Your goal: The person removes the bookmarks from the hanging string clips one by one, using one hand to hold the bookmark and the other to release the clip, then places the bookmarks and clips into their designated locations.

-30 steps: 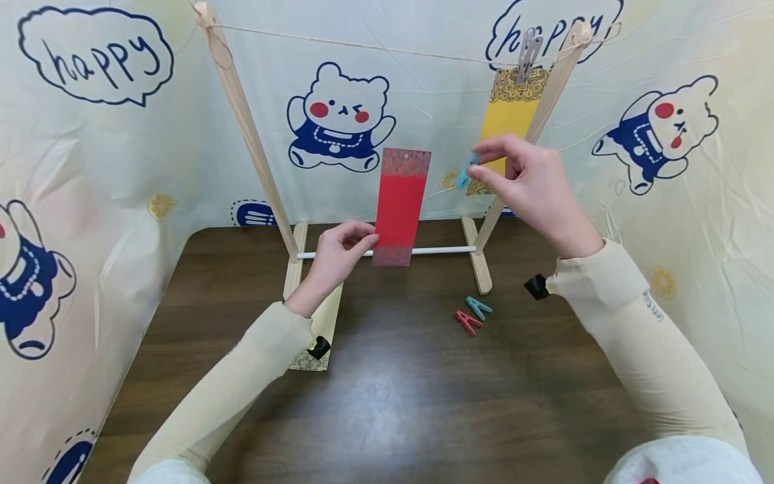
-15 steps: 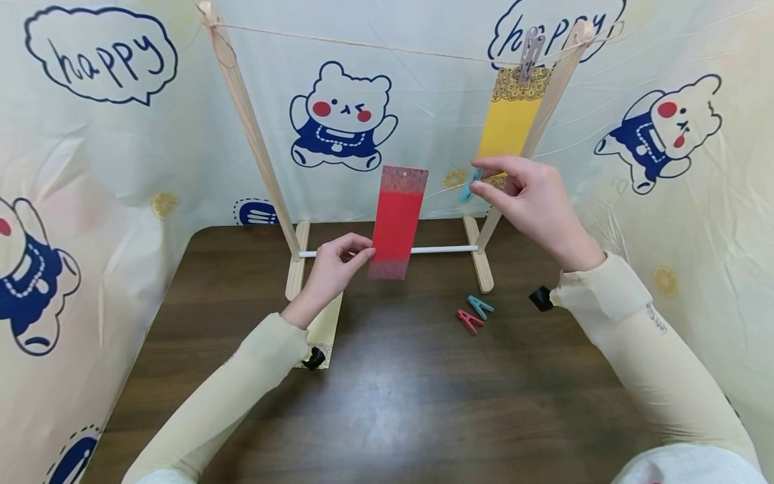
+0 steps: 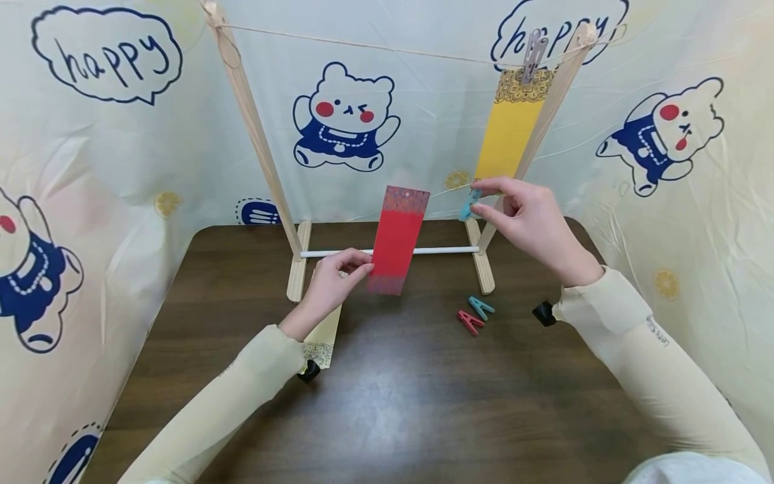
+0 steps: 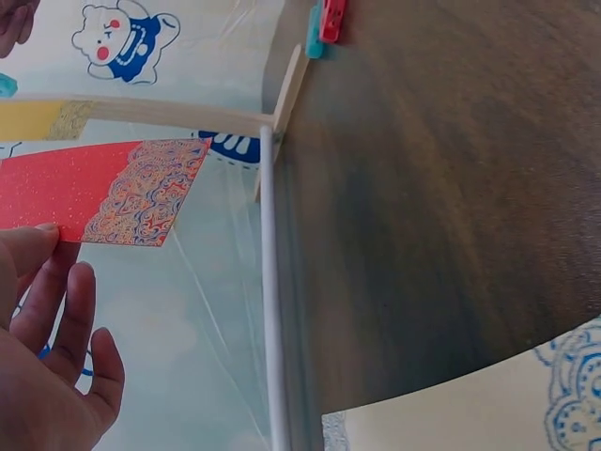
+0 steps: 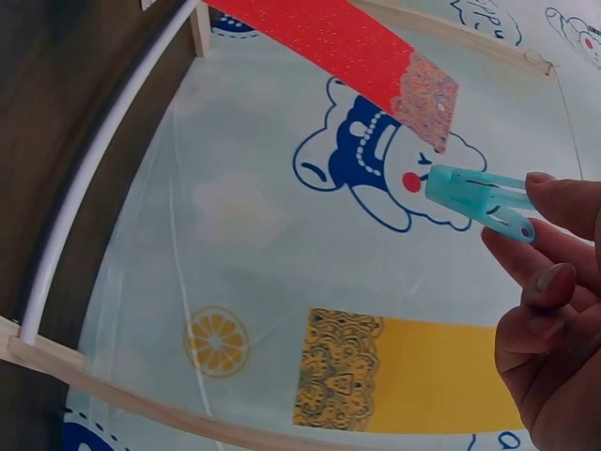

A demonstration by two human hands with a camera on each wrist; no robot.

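Note:
My left hand (image 3: 332,286) pinches the left edge of a red bookmark-like card (image 3: 396,243) near its lower end. The card stands nearly upright over the table, with patterned bands at both ends and a small hole at the top. To the right, my right hand (image 3: 525,218) pinches a light blue clothespin (image 5: 479,195) between thumb and fingers. Behind that hand a yellow card (image 3: 510,138) hangs from the string (image 3: 363,46), held by a grey clothespin (image 3: 533,57). In the right wrist view the red card's patterned end lies just beyond the blue clothespin.
A wooden stand (image 3: 256,141) holds the string, with a white rod (image 3: 444,250) across its base. A red clothespin (image 3: 469,322) and another blue clothespin (image 3: 480,308) lie on the table (image 3: 411,396). A cream card (image 3: 324,336) lies partly under my left forearm.
Both hands have moved down, the left also slightly leftward, carrying the red card and the blue clothespin lower. The red card tilts a little more. The hanging yellow card stays clipped.

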